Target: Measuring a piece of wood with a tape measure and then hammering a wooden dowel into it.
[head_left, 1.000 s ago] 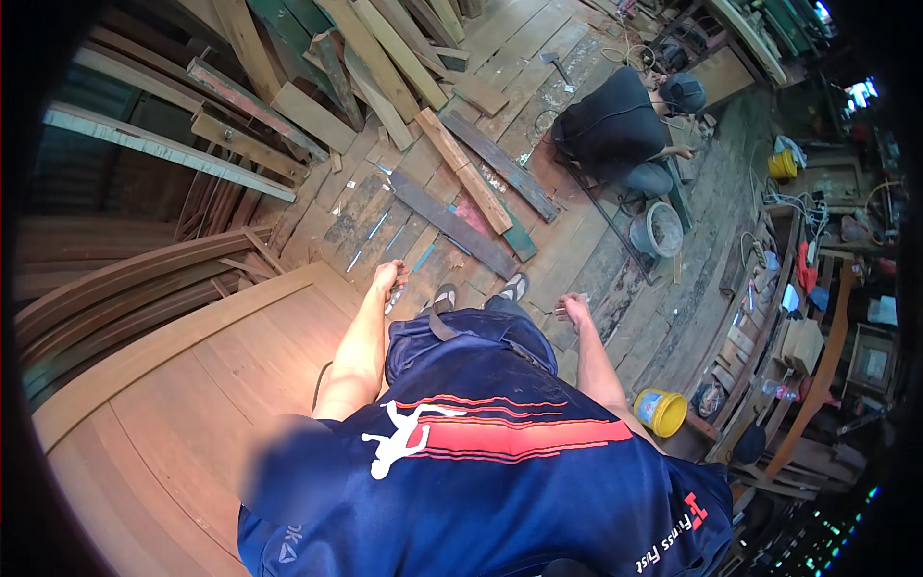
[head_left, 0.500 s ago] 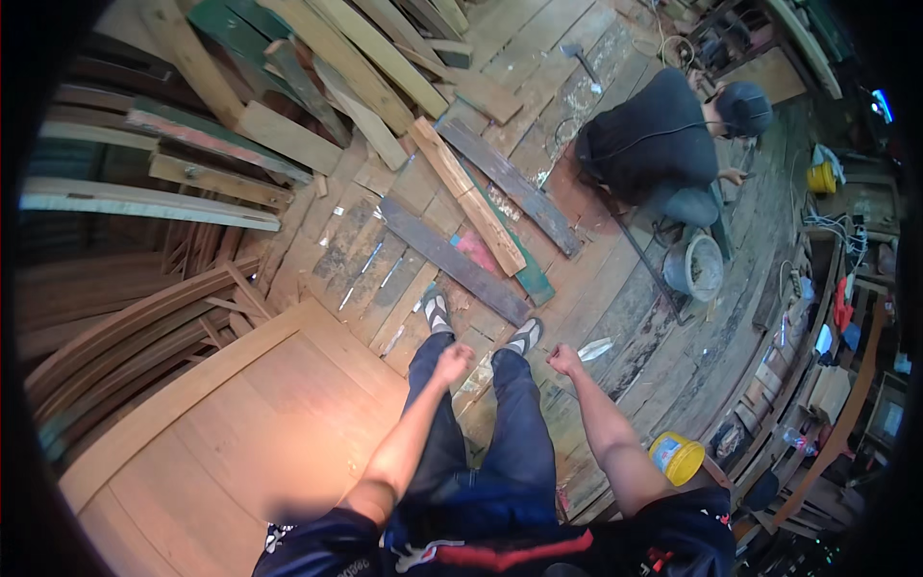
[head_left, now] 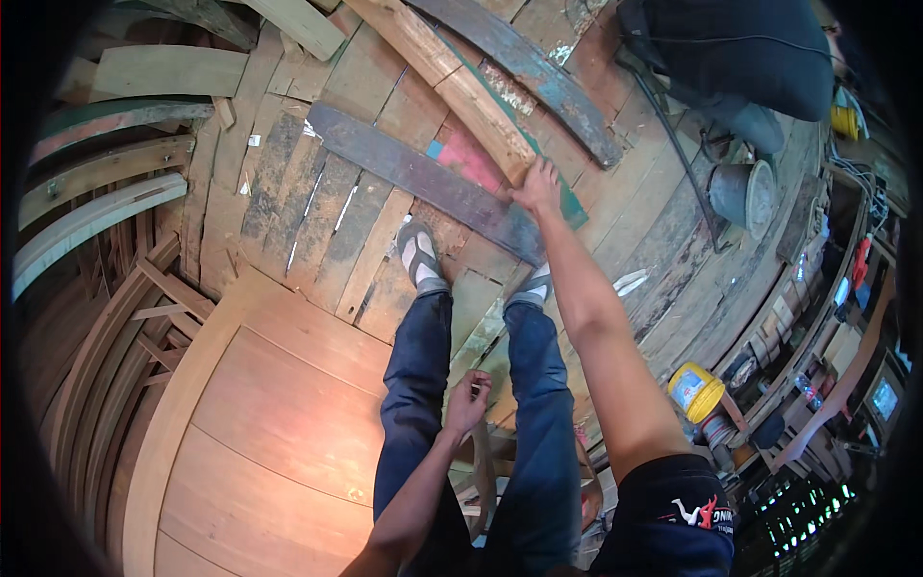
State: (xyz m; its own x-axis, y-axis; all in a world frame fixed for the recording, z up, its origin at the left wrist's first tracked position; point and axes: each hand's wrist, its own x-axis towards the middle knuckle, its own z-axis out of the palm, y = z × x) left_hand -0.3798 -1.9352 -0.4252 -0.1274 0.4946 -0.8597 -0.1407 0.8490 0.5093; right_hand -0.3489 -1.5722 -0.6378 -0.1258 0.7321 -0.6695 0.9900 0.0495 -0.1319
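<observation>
My right hand (head_left: 538, 188) reaches forward and closes round the near end of a light wooden plank (head_left: 466, 96). This plank lies across a dark grey-brown board (head_left: 413, 183) and a green board (head_left: 575, 207). Low between my legs, my left hand (head_left: 468, 402) is closed with its fingers curled. A small whitish thing shows at its fingertips, too small to name. Another dark weathered board (head_left: 548, 82) lies beyond the light plank, on the worn plank floor.
A large wooden panel (head_left: 279, 423) lies at my left, beside stacked curved frames (head_left: 106, 356). Timber pieces (head_left: 168, 72) fill the far left. At the right are a crouching person (head_left: 731, 48), a grey bucket (head_left: 735, 197), a metal bar (head_left: 678, 154) and a yellow pail (head_left: 696, 392).
I have bent down closer to the boards. My right hand has reached forward and taken hold of the light plank's end. My left hand has drawn back toward my knees.
</observation>
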